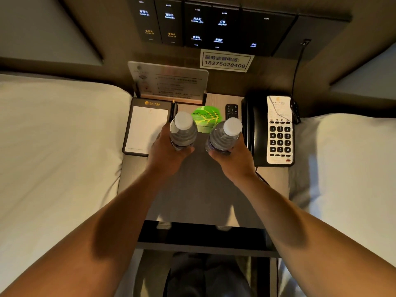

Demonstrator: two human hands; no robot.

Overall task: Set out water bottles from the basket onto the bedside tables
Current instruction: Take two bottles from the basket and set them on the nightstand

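— What fills the frame?

— Two white beds, the left bed and the right bed, flank a bedside table. Both bare forearms reach forward over it, side by side, from the bottom corners.

— And the hands?

— The left hand is wrapped around the left bottle, fingers curled closed about its body; the right hand grips the right bottle the same way. Both bottles stand upright with white caps toward the camera, above the middle of the tabletop. Whether their bases touch the surface cannot be told.

— What else sits there?

— A black telephone at the right edge, a notepad holder at the left, an upright info card at the back, a green leaf-shaped card and a small remote between the bottles and the wall.

— Anything unclear?

— The fingertips are hidden behind the bottles, and the bottle labels are unreadable. The switch panel above is cut off at the top.
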